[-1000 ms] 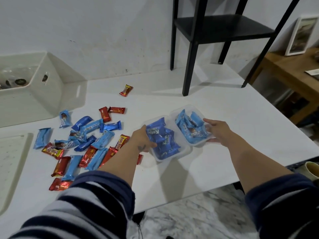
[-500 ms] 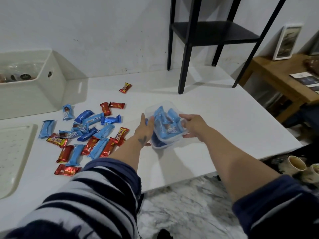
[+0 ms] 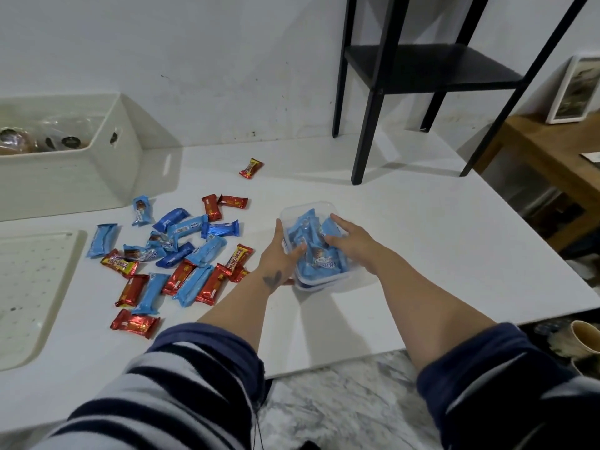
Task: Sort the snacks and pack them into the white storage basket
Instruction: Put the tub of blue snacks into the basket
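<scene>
Both hands close on a stack of two clear plastic containers (image 3: 319,277) filled with blue-wrapped snacks, near the middle of the white table (image 3: 422,254). On the stack's nine o'clock side, the left hand (image 3: 279,254) curls around it, thumb hooked over the upper container's rim, fingers underneath and hidden. From three o'clock, the right hand (image 3: 349,238) presses with its fingers spread loosely over the blue packets inside the top container. Striped sleeves cover both forearms nearest the camera.

At six o'clock of the stack the table's near edge runs close by, with marbled floor (image 3: 341,414) below it. A paper cup (image 3: 584,339) stands off the table's right corner at four o'clock. Toward three o'clock and twelve o'clock of the stack the tabletop is bare as far as the black metal shelf (image 3: 425,69), whose legs stand on the table at one o'clock.

At nine o'clock, just beside the left wrist, lies a loose pile of snacks (image 3: 175,254), blue and red wrappers mixed. A single red snack (image 3: 251,168) lies apart at eleven o'clock. Farther at nine o'clock a white perforated tray (image 3: 29,287) sits at the table's left edge. At ten o'clock, against the wall, stands the white storage basket (image 3: 65,180), with some bagged items inside it.
</scene>
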### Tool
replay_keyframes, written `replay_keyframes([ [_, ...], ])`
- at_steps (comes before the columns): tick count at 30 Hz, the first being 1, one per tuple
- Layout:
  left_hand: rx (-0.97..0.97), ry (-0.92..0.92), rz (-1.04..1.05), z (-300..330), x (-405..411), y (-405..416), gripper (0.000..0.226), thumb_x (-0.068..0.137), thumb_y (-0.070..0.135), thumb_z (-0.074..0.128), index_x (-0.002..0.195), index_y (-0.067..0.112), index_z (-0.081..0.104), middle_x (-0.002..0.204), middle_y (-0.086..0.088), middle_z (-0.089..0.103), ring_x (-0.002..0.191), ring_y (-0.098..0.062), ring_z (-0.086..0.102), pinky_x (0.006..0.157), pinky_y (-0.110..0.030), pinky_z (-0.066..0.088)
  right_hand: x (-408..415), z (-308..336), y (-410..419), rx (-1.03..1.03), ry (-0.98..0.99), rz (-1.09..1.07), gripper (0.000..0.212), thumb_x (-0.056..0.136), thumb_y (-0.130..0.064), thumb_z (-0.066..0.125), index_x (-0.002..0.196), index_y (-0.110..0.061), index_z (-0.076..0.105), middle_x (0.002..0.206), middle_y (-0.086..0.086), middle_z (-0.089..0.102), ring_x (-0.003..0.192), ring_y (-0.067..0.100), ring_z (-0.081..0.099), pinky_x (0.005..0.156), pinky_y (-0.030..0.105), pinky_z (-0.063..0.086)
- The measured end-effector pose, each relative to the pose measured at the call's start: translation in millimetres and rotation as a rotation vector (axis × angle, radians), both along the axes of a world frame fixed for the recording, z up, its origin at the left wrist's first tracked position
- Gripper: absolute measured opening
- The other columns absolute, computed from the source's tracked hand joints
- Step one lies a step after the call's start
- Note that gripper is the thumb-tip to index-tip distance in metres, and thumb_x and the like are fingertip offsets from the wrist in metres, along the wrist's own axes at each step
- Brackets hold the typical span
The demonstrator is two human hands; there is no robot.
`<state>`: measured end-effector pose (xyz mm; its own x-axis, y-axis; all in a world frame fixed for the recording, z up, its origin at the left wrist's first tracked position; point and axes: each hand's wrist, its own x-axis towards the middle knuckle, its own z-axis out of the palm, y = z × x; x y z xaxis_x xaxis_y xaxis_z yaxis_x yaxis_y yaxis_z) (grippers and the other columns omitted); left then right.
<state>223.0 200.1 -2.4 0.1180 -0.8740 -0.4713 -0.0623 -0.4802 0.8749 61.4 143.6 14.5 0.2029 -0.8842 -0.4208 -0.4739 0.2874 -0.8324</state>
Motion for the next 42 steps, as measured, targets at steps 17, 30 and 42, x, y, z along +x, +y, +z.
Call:
replay_keyframes([
  [17, -0.273, -0.278, 0.100, 107, 189, -18, 0.087, 0.089, 0.046, 0.058, 0.151, 0.033, -0.001, 0.156, -0.001, 0.026, 0.132, -0.025, 0.045, 0.092, -0.029, 0.046, 195, 113, -32, -0.223, -0.011, 0.142, 0.069, 0.088, -0.030, 0.065, 0.147, -0.032, 0.029, 0.145, 0.002, 0.045, 0.118, 0.024, 0.055, 0.075, 0.027, 0.047],
  [30, -0.378, -0.379, 0.123, 183, 489, -69, 0.087, 0.085, 0.042, 0.065, 0.150, 0.036, 0.007, 0.154, -0.001, 0.030, 0.129, -0.025, 0.047, 0.095, -0.034, 0.045, 489, 166, -86, -0.353, -0.168, 0.140, 0.072, 0.085, -0.034, 0.067, 0.146, -0.033, 0.029, 0.150, 0.002, 0.039, 0.129, 0.024, 0.048, 0.104, 0.043, 0.044],
  [42, -0.132, -0.278, 0.057, 108, 601, -131, 0.088, 0.087, 0.029, 0.066, 0.149, 0.041, 0.004, 0.155, -0.008, 0.028, 0.124, -0.030, 0.052, 0.088, -0.038, 0.053, 606, 84, -146, -0.207, 0.053, 0.196, 0.082, 0.088, -0.036, 0.062, 0.150, -0.035, 0.009, 0.157, -0.002, 0.023, 0.139, 0.026, 0.035, 0.109, 0.037, 0.034],
])
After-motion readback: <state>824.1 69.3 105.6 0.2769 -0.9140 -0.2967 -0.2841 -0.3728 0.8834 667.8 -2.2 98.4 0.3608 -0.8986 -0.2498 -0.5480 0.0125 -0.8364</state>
